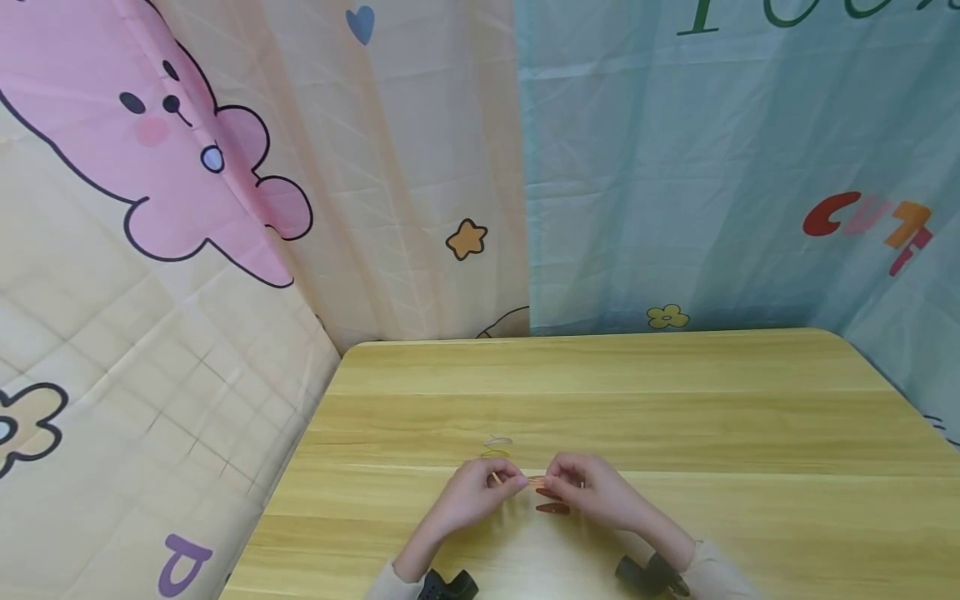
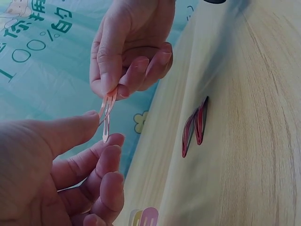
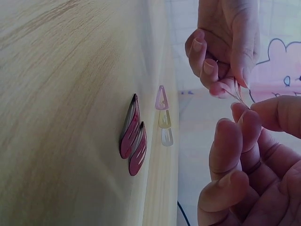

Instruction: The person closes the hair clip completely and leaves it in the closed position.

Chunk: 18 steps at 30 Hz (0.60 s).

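A peach-orange snap hair clip (image 2: 108, 113) is held up between the two hands, its metal strips spread apart in the left wrist view. My right hand (image 1: 596, 493) pinches one end of it between thumb and forefinger. At the other end, the thumb and forefinger of my left hand (image 1: 476, 493) pinch the clip's tip and a loose strip. Below the hands, two dark red snap hair clips (image 3: 137, 155) lie side by side on the wooden table (image 1: 420, 408). Fingers partly hide the held clip in the head view.
Pink (image 3: 162, 100), yellow (image 3: 164, 120) and whitish (image 3: 167, 137) hair clips lie in a row on the table, beyond the left hand. Printed curtains (image 1: 420, 167) hang behind the table's far edge and along its sides. Dark wrist devices (image 1: 651, 575) sit by both sleeves.
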Available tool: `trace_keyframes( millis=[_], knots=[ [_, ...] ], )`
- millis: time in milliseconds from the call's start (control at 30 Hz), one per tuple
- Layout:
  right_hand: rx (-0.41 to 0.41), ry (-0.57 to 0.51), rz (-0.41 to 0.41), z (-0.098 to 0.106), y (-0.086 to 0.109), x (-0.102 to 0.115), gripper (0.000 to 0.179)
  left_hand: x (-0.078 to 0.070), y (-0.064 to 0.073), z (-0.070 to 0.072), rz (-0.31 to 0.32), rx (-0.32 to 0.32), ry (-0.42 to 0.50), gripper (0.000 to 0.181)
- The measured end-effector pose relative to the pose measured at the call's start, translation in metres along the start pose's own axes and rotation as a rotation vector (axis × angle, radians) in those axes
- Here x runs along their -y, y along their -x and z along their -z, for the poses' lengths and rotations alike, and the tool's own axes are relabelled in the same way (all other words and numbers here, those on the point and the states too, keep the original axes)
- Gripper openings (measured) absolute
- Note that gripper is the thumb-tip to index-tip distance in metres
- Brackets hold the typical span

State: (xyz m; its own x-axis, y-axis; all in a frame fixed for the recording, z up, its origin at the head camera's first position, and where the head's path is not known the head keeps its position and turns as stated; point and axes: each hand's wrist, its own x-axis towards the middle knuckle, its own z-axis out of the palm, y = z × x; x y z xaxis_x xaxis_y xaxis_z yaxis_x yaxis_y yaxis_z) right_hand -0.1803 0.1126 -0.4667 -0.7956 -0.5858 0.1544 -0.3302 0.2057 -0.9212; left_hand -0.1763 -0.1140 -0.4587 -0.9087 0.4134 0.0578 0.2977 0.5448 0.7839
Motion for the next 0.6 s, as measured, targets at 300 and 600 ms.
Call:
trace_keyframes(
  millis=[300, 600],
  knots=[
    [0.014, 0.028, -0.006, -0.0027, -0.0008, -0.0053, 0.025, 0.0008, -0.0010, -0.0012, -0.015, 0.005, 0.017, 0.024],
    [0.013, 0.018, -0.003, -0.0032, -0.0018, -0.0074, 0.022, 0.0013, -0.0013, -0.0007, -0.015, 0.004, 0.030, 0.023]
  ],
)
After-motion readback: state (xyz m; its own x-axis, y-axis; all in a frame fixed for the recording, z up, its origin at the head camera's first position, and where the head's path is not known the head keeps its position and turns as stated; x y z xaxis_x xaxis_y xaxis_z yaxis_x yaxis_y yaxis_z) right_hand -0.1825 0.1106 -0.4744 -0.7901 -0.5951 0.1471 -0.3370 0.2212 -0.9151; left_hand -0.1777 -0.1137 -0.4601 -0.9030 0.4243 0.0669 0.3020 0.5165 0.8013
